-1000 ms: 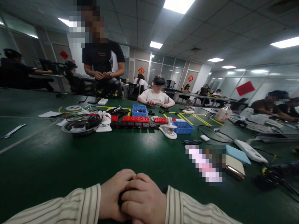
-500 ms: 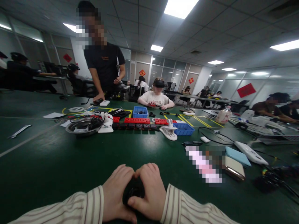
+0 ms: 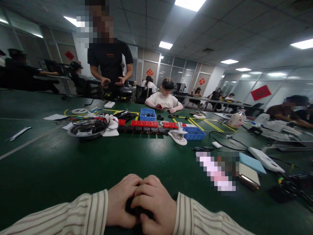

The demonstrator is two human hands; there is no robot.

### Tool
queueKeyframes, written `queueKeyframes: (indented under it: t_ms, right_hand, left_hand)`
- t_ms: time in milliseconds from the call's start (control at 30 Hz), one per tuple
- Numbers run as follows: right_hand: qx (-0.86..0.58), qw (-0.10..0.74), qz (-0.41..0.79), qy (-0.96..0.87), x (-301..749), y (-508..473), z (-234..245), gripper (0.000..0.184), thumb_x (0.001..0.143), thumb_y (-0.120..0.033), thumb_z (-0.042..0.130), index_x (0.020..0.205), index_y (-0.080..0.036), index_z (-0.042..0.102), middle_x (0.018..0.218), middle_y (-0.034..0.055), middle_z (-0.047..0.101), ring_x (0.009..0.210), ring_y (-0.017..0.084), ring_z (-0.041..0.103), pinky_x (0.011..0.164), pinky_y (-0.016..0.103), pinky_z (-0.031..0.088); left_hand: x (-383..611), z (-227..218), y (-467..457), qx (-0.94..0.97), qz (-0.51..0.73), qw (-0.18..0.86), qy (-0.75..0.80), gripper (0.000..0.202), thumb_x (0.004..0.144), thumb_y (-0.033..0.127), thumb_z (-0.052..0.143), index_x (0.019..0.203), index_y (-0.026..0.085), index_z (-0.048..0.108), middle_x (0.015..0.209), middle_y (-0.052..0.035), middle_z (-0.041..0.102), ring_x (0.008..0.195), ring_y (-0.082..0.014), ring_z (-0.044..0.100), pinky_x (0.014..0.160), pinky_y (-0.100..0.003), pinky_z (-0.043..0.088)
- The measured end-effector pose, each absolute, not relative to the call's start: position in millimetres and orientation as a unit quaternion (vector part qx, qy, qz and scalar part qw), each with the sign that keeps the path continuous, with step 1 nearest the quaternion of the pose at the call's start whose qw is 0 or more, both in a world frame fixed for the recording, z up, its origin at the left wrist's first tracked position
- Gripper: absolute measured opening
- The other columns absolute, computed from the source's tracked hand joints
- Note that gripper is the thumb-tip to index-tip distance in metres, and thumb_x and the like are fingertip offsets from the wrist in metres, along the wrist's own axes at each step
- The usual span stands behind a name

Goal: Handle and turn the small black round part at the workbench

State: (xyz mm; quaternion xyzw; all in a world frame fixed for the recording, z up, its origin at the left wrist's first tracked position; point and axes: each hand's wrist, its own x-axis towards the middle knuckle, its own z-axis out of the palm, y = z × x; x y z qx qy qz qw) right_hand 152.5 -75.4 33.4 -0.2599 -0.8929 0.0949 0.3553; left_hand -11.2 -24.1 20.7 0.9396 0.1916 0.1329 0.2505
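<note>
While the near edge of the green table [image 3: 80, 173] is occupied by a pair of forearms in striped sleeves [image 3: 83, 212], a black object [image 3: 130, 208] is enclosed between two hands, low at the middle of the view. Left hand [image 3: 122, 202]: curled about the object's left side. Right hand [image 3: 157, 205]: bent over it, fingers laid across the top and touching the left hand. The object is mostly covered; its full shape cannot be told.

Beyond the hands, across the table: one row of red blocks [image 3: 144, 123], set behind a row of black blocks [image 3: 149, 130]. At the row's left end, a white clip [image 3: 111, 127], and beside it a metal bowl [image 3: 95, 135] filled with dark cables. At its right end, a second white clip, placed just beside a blue tray [image 3: 195, 137]. Behind the row, another blue tray. Far left, one wrench [image 3: 19, 134], laid flat.

To the right of the hands: a cream case [image 3: 249, 174], a light blue case [image 3: 253, 162] and a long white device [image 3: 266, 159], placed close together. Farther back, a plastic jug [image 3: 236, 119].

At the far side, a seated person in white [image 3: 163, 101] and a standing person in black [image 3: 110, 62] are seen.
</note>
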Motion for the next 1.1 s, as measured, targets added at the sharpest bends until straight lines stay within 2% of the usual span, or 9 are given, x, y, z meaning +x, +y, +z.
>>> queueKeyframes:
  t_ms: [100,167,333,433,600,800,933,1000,1100]
  right_hand:
    - [-0.261,0.367,0.101,-0.887,153.6,-75.9,36.4,0.033,0.079,-0.04,0.033,0.094,-0.019,0.053,0.091,0.0057,0.06,0.088,0.02,0.049,0.079,0.036,0.036]
    - [-0.294,0.379,0.097,-0.872,153.8,-76.4,36.1,0.046,0.083,-0.053,0.028,0.098,-0.017,0.052,0.093,0.0075,0.058,0.087,0.02,0.048,0.079,0.037,0.037]
    - [-0.394,0.393,0.053,-0.829,151.3,-76.3,26.3,0.068,0.076,-0.076,0.018,0.079,-0.017,0.051,0.076,0.0048,0.052,0.072,0.018,0.045,0.07,0.035,0.036]
    - [-0.419,0.356,0.038,-0.835,149.9,-75.4,22.6,0.059,0.077,-0.072,0.027,0.074,-0.018,0.051,0.073,0.0033,0.05,0.071,0.018,0.043,0.07,0.035,0.035]
    - [-0.363,0.352,0.065,-0.86,151.0,-75.3,26.7,0.025,0.074,-0.039,0.042,0.082,-0.018,0.053,0.079,0.004,0.056,0.077,0.018,0.046,0.073,0.034,0.036]
    - [-0.248,0.338,0.085,-0.904,150.7,-76.4,27.6,0.022,0.062,-0.021,0.036,0.078,-0.022,0.051,0.081,-0.0005,0.065,0.085,0.017,0.051,0.077,0.034,0.036]
    - [-0.222,0.347,0.094,-0.906,151.7,-77.8,33.3,0.023,0.072,-0.027,0.036,0.087,-0.022,0.054,0.087,0.0007,0.067,0.094,0.017,0.052,0.083,0.035,0.036]
    - [-0.232,0.363,0.096,-0.897,152.7,-78.8,37.7,0.032,0.081,-0.039,0.033,0.097,-0.02,0.054,0.093,0.0045,0.065,0.095,0.019,0.052,0.084,0.037,0.037]
    - [-0.298,0.404,0.091,-0.86,153.1,-79.4,39.3,0.05,0.084,-0.058,0.027,0.099,-0.017,0.052,0.092,0.0084,0.06,0.087,0.02,0.052,0.079,0.037,0.038]
  left_hand:
    - [-12.6,23.4,-26.2,0.93,0.144,0.261,0.214,0.052,0.055,0.034,0.07,0.103,0.024,0.053,0.104,-0.0029,0.051,0.101,-0.0273,0.047,0.1,-0.053,0.024]
    - [-14.0,23.3,-27.5,0.926,0.151,0.26,0.229,0.064,0.055,0.046,0.07,0.112,0.024,0.048,0.11,-0.0052,0.051,0.105,-0.0293,0.045,0.102,-0.058,0.016]
    - [-12.5,21.1,-34.5,0.926,0.165,0.218,0.262,0.066,0.054,0.055,0.068,0.107,0.019,0.049,0.101,-0.0072,0.054,0.098,-0.0274,0.051,0.102,-0.059,0.015]
    - [-9.0,21.8,-38.6,0.919,0.161,0.208,0.294,0.052,0.053,0.049,0.071,0.093,0.02,0.054,0.092,-0.0032,0.054,0.09,-0.0251,0.053,0.102,-0.057,0.019]
    - [-7.6,20.7,-33.6,0.923,0.148,0.238,0.265,0.038,0.049,0.024,0.068,0.085,0.021,0.055,0.092,-0.0014,0.051,0.09,-0.0235,0.05,0.102,-0.05,0.022]
    - [-8.4,15.7,-25.5,0.935,0.137,0.248,0.215,0.035,0.05,0.026,0.066,0.083,0.021,0.056,0.09,0.0001,0.05,0.088,-0.0227,0.049,0.098,-0.045,0.028]
    - [-9.8,15.8,-26.6,0.935,0.143,0.244,0.215,0.056,0.051,0.039,0.068,0.101,0.021,0.051,0.097,-0.0024,0.052,0.093,-0.0253,0.049,0.101,-0.048,0.024]
    - [-11.5,15.3,-27.6,0.934,0.156,0.235,0.218,0.066,0.053,0.049,0.067,0.11,0.022,0.047,0.106,-0.0048,0.051,0.1,-0.0285,0.047,0.102,-0.052,0.021]
    - [-13.9,13.0,-29.8,0.93,0.179,0.21,0.242,0.072,0.054,0.06,0.065,0.111,0.02,0.045,0.107,-0.0069,0.051,0.102,-0.0299,0.048,0.102,-0.055,0.019]
